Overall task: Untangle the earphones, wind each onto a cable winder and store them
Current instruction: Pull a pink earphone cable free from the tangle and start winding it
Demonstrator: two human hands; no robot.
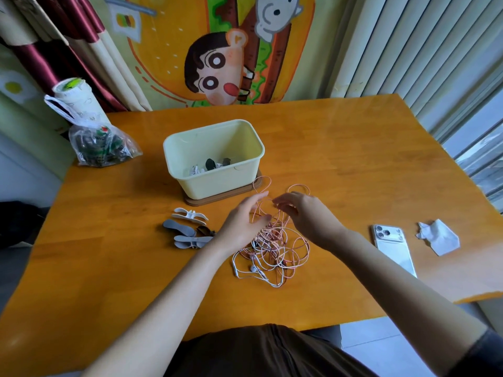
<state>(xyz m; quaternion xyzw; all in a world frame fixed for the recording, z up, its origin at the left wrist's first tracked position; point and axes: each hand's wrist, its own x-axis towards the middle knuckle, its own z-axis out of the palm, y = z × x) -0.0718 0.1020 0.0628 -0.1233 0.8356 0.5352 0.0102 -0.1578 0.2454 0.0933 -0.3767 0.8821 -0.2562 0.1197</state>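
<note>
Pink and white cords make up the tangle of earphones (272,248), which lies on the orange wooden tabletop (353,159) directly under and just nearer the body than both hands. Several pink loops are lifted up from the heap between the hands. The left hand (245,221) is spread wide, its fingers nearly straight and pointing away from the body, with the thumb tip touching the raised strands. The right hand (304,216) has its fingers curled in, and the fingertips pinch a pink strand close to the left hand's forefinger. More pink loops stand up just beyond the fingertips of both hands. Beyond the left hand, a little to its outer side, sits a cream plastic box (215,183) on a brown base (226,195); a few small dark and white pieces lie in its bottom, too small to tell apart. Just outside the left wrist lies a small cluster of cable winders (187,229), one white and the others grey. Well beyond those, at the tabletop's far edge, is a clear plastic bag (100,145) of dark items. Outside the right forearm a white phone (392,246) lies face down, with a crumpled tissue (438,236) just past it.
</note>
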